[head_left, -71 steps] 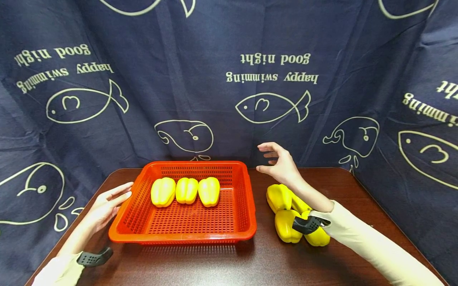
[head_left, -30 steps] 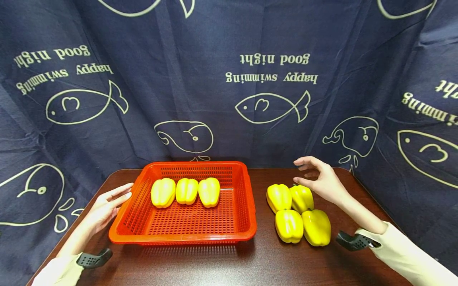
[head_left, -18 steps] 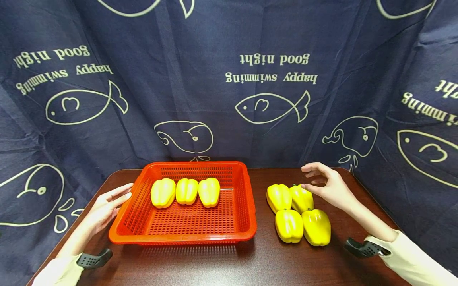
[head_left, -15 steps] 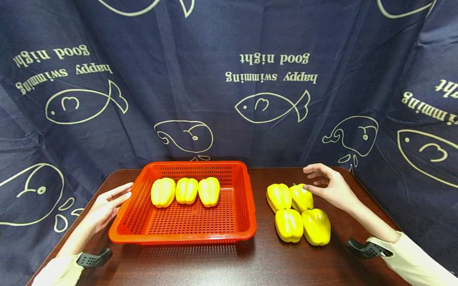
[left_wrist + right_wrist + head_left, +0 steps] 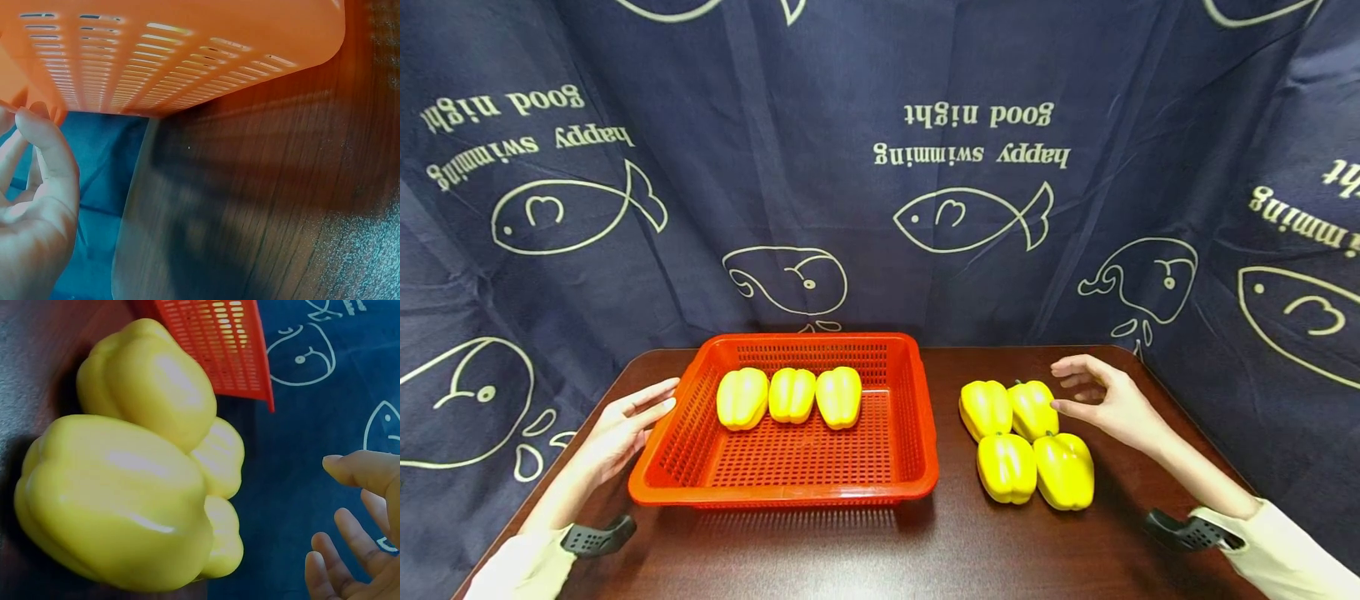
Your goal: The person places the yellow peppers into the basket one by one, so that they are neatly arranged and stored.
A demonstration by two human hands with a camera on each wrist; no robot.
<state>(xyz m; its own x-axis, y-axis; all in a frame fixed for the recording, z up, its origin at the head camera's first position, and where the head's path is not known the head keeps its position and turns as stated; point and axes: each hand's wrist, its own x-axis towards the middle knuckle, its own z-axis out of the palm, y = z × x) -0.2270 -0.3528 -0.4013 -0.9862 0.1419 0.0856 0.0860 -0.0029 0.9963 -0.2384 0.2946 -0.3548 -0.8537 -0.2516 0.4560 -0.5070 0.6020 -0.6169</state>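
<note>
In the head view, three yellow bell peppers [image 5: 792,396] lie side by side in the red plastic basket [image 5: 782,498], near its far wall. My left hand [image 5: 617,442] touches the basket's left rim with fingers fairly straight. In the left wrist view, its thumb [image 5: 53,147] comes up to the basket edge; the exact contact is unclear. More bell peppers [image 5: 1063,471] sit in a tight cluster on the table to the basket's right. Just right of the rear pepper [image 5: 1034,410] hovers my right hand [image 5: 1112,404], fingers loosely bent, thumb apart, holding nothing. The right wrist view shows a gap between hand and peppers.
The dark brown wooden table [image 5: 820,554] carries everything. A navy curtain [image 5: 880,192] with fish prints and lettering stands close behind and along both sides. Black cameras [image 5: 1191,532] sit on both wrists.
My right hand has moved from between basket and peppers, past the cluster, to its right side, sinking lower. Left hand, basket and peppers have stayed in place. The head view tilted slightly.
</note>
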